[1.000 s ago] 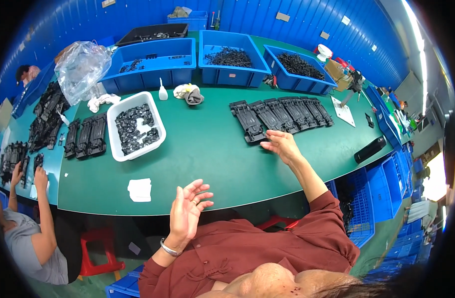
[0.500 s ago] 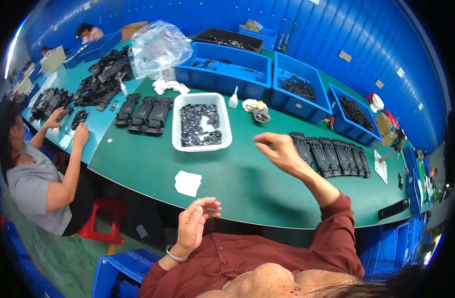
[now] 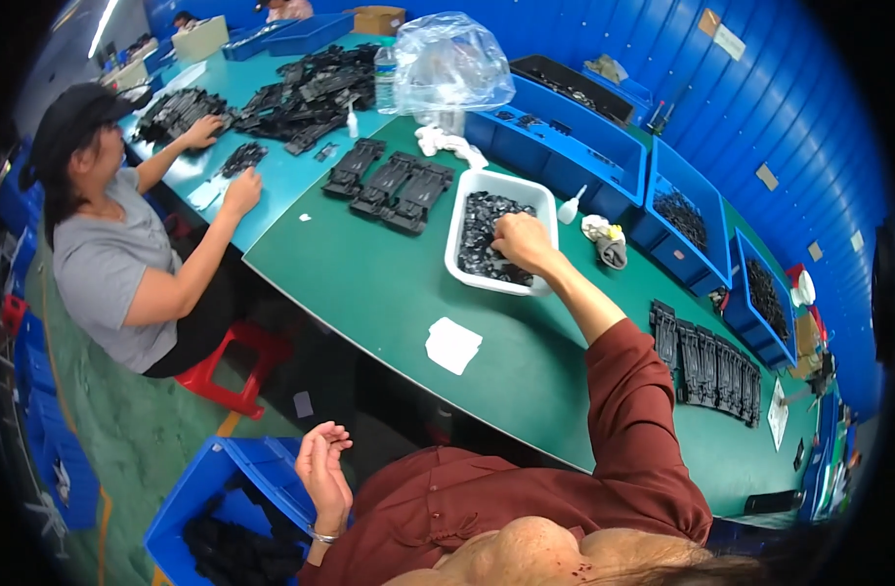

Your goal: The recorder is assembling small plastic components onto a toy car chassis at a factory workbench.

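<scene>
My right hand (image 3: 524,241) reaches into a white plastic tub (image 3: 454,239) of small shiny black parts (image 3: 482,210). Its fingers curl down and close together at the parts; whatever lies between the fingertips is hidden. Close to my body, off the table's front edge, my left hand (image 3: 324,479) hangs in the air with fingers loosely stretched and nothing visible in it. A white paper piece (image 3: 454,346) lies on the green table (image 3: 389,293) in front of the tub. Black moulded trays (image 3: 404,190) rest left of the tub.
Another row of black moulded pieces (image 3: 718,366) lies at the right. Blue bins (image 3: 604,186) line the back, beside a small dropper bottle (image 3: 572,204) and a crumpled cloth (image 3: 610,244). At left, a co-worker (image 3: 125,264) sits on a red stool (image 3: 234,366). A blue crate (image 3: 189,488) stands below me.
My right hand has moved left from above the table into the white tub. My left hand has drawn away from the table edge. The whole view has turned toward the left.
</scene>
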The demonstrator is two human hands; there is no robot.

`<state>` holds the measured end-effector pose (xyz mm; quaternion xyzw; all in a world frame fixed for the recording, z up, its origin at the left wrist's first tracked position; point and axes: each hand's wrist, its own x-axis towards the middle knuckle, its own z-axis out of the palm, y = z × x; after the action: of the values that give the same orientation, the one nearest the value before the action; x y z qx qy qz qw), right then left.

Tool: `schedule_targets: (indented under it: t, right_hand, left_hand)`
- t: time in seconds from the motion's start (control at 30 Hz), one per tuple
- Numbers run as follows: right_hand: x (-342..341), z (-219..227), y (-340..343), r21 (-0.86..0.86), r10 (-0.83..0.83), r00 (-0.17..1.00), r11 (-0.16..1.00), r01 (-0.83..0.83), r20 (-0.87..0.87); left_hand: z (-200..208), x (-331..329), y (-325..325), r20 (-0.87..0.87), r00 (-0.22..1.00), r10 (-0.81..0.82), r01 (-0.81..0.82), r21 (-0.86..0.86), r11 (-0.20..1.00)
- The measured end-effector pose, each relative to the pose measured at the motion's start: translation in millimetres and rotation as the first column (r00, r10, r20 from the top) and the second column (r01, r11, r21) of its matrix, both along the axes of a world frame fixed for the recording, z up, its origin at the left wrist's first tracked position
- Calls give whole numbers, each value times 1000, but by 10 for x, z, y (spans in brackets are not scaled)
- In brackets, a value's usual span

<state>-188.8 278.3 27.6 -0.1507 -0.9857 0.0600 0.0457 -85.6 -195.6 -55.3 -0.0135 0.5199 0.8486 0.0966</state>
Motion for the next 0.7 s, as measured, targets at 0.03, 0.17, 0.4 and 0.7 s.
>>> schedule_targets:
  t: [0.03,0.17,0.4,0.7]
  right_hand:
    - [26,-31,71,-63,20,999,998,-22,-41]
    - [102,18,158,-322,25,988,944,-74,-153]
    - [582,328,188,-970,-223,959,202,-132,-177]
    - [1059,557,-508,-922,-110,977,-327,-209,-182]
  left_hand:
    - [-26,4,-55,9,999,34,-34,-15,999]
    - [-92,80,-159,39,995,88,-87,-28,996]
    - [-22,141,43,114,993,-43,33,87,996]
    - [467,222,762,-97,929,-356,360,24,933]
